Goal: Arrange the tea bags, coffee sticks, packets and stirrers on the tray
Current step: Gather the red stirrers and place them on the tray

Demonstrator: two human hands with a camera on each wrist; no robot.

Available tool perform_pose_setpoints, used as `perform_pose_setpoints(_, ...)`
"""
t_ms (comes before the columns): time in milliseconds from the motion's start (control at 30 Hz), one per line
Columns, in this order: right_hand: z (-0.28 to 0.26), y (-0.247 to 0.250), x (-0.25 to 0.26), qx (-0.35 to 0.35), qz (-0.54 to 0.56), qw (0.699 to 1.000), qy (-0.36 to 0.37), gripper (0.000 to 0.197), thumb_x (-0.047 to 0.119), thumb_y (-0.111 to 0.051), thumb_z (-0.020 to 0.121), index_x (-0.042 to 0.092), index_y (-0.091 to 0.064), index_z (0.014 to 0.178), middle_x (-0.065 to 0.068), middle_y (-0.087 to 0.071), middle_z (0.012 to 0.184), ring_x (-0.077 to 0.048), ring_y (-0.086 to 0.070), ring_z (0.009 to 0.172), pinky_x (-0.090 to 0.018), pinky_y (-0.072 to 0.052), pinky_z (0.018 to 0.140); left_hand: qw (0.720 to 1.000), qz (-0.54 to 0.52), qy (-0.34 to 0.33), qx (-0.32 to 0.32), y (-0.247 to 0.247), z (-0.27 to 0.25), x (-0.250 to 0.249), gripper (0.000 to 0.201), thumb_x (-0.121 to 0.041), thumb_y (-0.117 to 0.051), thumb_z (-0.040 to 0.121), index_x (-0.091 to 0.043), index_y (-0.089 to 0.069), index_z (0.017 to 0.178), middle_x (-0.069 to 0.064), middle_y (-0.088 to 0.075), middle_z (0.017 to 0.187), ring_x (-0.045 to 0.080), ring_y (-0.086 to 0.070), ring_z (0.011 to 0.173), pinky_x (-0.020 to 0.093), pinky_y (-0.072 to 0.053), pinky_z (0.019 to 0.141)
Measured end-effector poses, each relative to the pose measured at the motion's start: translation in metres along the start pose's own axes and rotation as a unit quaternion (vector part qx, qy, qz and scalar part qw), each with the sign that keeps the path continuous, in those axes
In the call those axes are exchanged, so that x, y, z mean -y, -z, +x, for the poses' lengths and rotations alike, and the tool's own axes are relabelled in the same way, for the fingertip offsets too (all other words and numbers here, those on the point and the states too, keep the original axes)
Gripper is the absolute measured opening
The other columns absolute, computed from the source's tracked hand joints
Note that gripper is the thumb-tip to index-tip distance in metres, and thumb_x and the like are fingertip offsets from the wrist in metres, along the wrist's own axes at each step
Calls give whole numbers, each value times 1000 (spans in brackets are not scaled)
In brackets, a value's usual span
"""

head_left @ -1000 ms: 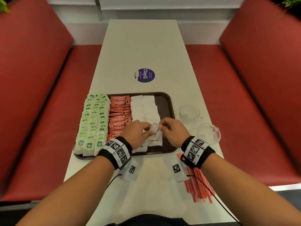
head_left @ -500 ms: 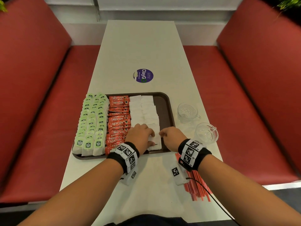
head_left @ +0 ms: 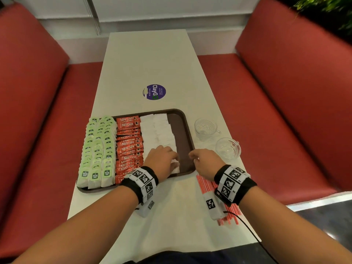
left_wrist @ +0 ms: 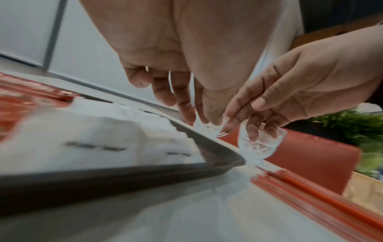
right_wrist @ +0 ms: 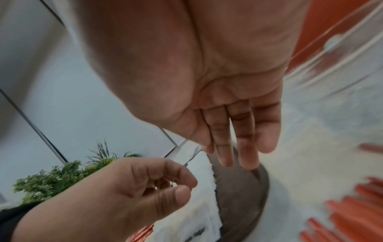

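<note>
Red booth seating is flanking a pale worktop that is carrying a brown tray. On the tray, green tea bags are filling the left rows, red coffee sticks the middle, and white packets the next column, with a bare strip lying along the right rim. Left hand is resting over the nearest packets, fingers curled loosely and apparently gripping nothing; right hand is hovering at the tray's near right corner, fingers straight and empty. Red stirrers are lying off the tray on the worktop, partly under the right wrist, so their placing is likely the outstanding item. Risks: a sweeping wrist is liable to scatter the stirrers or roll them toward the worktop edge; a careless left hand could disturb the overlapped packets. Two glass cups are standing just beside the tray's right rim, liable to be knocked. A purple sticker is sitting beyond the tray.
</note>
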State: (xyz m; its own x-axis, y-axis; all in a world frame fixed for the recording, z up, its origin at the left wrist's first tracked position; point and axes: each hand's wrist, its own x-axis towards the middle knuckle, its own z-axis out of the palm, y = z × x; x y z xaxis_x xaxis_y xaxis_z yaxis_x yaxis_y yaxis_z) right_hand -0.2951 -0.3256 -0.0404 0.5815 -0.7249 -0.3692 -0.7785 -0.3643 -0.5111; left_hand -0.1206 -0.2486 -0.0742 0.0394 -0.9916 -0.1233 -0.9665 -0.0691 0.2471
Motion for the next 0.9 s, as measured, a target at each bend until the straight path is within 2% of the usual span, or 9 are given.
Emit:
perform_pose_setpoints(100,-25,9,-22,-18,-14,999,-29,33,12,-48,97,15,-65,125,-4,-67,125,-22,-62,112,-29,-49,94,994,-39,-107,4,2,15,-31,23,-35,-60,95,-28,-67,116,-4,-64,117,20,-54,104,35,-45,90)
perform_pose_setpoints(200,-50,15,-47,-20,-44,994,-93,27,17,-52,92,15,-64,117,-5,-67,115,-22,-62,102,-30,-50,84,975,-52,-207,61,-1,32,-68,30,-37,-59,96,-25,-63,124,-3,-61,127,19,-51,114,35,-42,98)
perform_pose_setpoints(267,-65,17,-63,-11,-67,987,-143,27,21,-55,89,14,-60,114,-6,-66,111,-23,-59,94,-30,-48,77,962,-56,-246,103,-5,40,-92,34,-33,-56,99,-22,-58,130,-1,-59,133,19,-48,122,36,-40,103)
perform_pose_setpoints(333,-78,15,-79,-4,-79,980,-183,38,28,-60,86,12,-56,119,-7,-62,115,-24,-60,97,-34,-52,80,952,-50,-269,137,-12,47,-111,36,-27,-54,100,-19,-55,135,0,-57,137,19,-46,127,37,-39,105)
perform_pose_setpoints(433,-92,7,-96,23,-88,973,-213,67,47,-71,79,11,-50,131,-10,-54,127,-27,-58,108,-38,-54,87,936,-12,-309,169,-24,57,-131,41,-24,-54,99,-17,-52,139,1,-55,141,20,-47,130,37,-39,107)
perform_pose_setpoints(533,-98,-8,-102,37,-103,970,-217,80,64,-75,72,12,-50,127,-9,-53,123,-25,-54,108,-34,-50,84,915,54,-354,186,-37,63,-139,41,-27,-50,100,-16,-50,140,2,-54,141,22,-49,127,40,-35,109)
perform_pose_setpoints(600,-99,-17,-101,27,-98,970,-220,83,69,-76,68,13,-51,124,-7,-52,121,-25,-52,109,-34,-47,84,904,84,-378,184,-44,64,-137,40,-32,-47,101,-15,-52,137,4,-57,136,24,-52,123,44,-38,105)
perform_pose_setpoints(700,-96,-26,-97,15,-93,972,-215,76,63,-77,72,14,-51,124,-6,-50,120,-23,-51,110,-34,-46,88,905,81,-381,172,-51,63,-128,41,-37,-43,103,-13,-55,134,6,-58,131,26,-53,118,44,-41,102)
perform_pose_setpoints(900,-87,-34,-92,-10,-102,979,-175,55,43,-77,82,14,-55,124,-6,-55,121,-23,-58,108,-31,-48,90,922,97,-346,147,-56,38,-104,46,-43,-44,101,-14,-55,135,8,-53,136,28,-50,120,44,-42,102)
